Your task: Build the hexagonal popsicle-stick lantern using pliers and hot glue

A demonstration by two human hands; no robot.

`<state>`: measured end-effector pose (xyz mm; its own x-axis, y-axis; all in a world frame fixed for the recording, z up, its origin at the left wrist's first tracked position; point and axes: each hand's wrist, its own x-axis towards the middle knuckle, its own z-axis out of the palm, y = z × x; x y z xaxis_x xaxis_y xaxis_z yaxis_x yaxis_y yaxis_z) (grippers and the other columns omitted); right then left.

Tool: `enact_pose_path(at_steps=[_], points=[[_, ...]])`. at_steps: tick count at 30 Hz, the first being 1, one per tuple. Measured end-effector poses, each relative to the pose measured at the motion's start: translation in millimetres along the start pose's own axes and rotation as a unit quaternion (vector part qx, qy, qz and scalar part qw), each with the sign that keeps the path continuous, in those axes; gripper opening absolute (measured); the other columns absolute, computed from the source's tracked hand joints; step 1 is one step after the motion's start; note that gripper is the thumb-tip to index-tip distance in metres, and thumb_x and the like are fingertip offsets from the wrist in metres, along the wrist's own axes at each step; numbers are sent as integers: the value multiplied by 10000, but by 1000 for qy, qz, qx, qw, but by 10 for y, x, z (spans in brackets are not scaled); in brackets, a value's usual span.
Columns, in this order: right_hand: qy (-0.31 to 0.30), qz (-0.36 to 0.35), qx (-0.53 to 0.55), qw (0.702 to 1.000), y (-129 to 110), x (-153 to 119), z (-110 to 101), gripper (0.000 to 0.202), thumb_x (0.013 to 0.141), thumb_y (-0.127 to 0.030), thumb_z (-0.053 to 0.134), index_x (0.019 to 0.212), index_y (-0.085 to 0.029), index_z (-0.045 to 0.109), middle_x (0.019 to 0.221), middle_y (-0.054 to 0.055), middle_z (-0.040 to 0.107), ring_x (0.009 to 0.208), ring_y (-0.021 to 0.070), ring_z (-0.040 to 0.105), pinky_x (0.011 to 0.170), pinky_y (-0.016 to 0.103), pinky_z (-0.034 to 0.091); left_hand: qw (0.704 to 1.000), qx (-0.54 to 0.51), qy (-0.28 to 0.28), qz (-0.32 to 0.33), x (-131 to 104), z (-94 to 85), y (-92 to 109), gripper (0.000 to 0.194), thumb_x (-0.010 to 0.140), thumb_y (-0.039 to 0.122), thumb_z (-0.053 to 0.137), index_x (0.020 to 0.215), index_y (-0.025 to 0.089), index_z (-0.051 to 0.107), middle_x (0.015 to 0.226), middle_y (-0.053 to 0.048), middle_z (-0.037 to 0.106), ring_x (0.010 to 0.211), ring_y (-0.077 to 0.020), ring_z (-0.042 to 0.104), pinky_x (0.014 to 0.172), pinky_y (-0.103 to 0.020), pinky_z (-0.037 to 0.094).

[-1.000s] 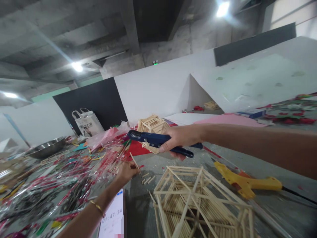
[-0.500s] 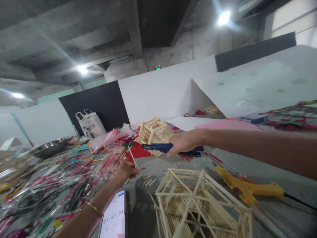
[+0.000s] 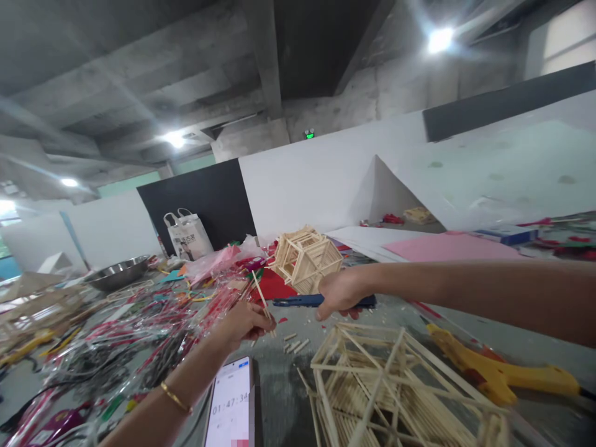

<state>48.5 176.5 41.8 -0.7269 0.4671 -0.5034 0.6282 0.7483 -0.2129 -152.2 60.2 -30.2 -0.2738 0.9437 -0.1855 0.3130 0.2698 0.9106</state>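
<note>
Between the fingers of my left hand point(image 3: 249, 321) are thin wooden sticks point(image 3: 261, 294), slanting up to the left. My right hand point(image 3: 344, 292) is wrapped round a dark blue flat tool point(image 3: 298, 301), whose tip points left toward the sticks. Behind that tool sits a small lattice ball of wooden sticks point(image 3: 305, 257). A larger open stick frame point(image 3: 382, 385) stands nearest to me, below my right hand. Several short cut stick pieces point(image 3: 295, 344) lie on the grey table between my hands.
A phone point(image 3: 230, 397) showing a timer lies below my left hand. At the right is a yellow glue gun point(image 3: 503, 369). Plastic-wrapped red and green materials point(image 3: 153, 341) cover the left side. A metal bowl point(image 3: 118, 273), white bag point(image 3: 189, 236) and pink sheet point(image 3: 451, 246) are farther back.
The view has shifted, so things appear farther right and slightly lower. The blue tool's two arms, apart before, now look closed together, and its tip is nearer the sticks.
</note>
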Motion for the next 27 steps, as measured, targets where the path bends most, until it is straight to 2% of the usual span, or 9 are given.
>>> enact_pose_path(at_steps=[6, 13, 17, 27], points=[[4, -17, -48, 999, -82, 59, 8, 395, 695, -509, 511, 580, -131, 529, 513, 37, 543, 431, 151, 543, 407, 268, 430, 1000, 3, -8, -2, 27, 29, 5, 33, 474, 189, 651, 491, 170, 630, 437, 43, 501, 424, -70, 363, 418, -208, 187], [-21, -2, -17, 1000, -114, 110, 12, 377, 697, -506, 517, 619, -138, 495, 553, 35, 551, 451, 143, 557, 430, 269, 455, 999, 17, -4, -35, 66, 31, -11, 76, 468, 184, 657, 485, 147, 592, 371, 66, 430, 376, -53, 342, 396, -201, 175], [-34, -6, -18, 999, -129, 142, 15, 371, 710, -490, 515, 678, -121, 522, 585, 41, 562, 449, 149, 558, 430, 293, 468, 999, 19, -11, -38, 75, 32, 2, 82, 476, 187, 648, 488, 138, 583, 373, 63, 448, 370, -52, 357, 398, -195, 195], [-59, -15, -28, 998, -169, 139, -5, 324, 753, -426, 487, 679, -112, 519, 532, 36, 542, 449, 165, 552, 417, 306, 469, 997, 47, -17, -66, 146, 36, -49, 134, 455, 212, 671, 484, 148, 557, 340, 74, 433, 336, -42, 320, 366, -182, 181]])
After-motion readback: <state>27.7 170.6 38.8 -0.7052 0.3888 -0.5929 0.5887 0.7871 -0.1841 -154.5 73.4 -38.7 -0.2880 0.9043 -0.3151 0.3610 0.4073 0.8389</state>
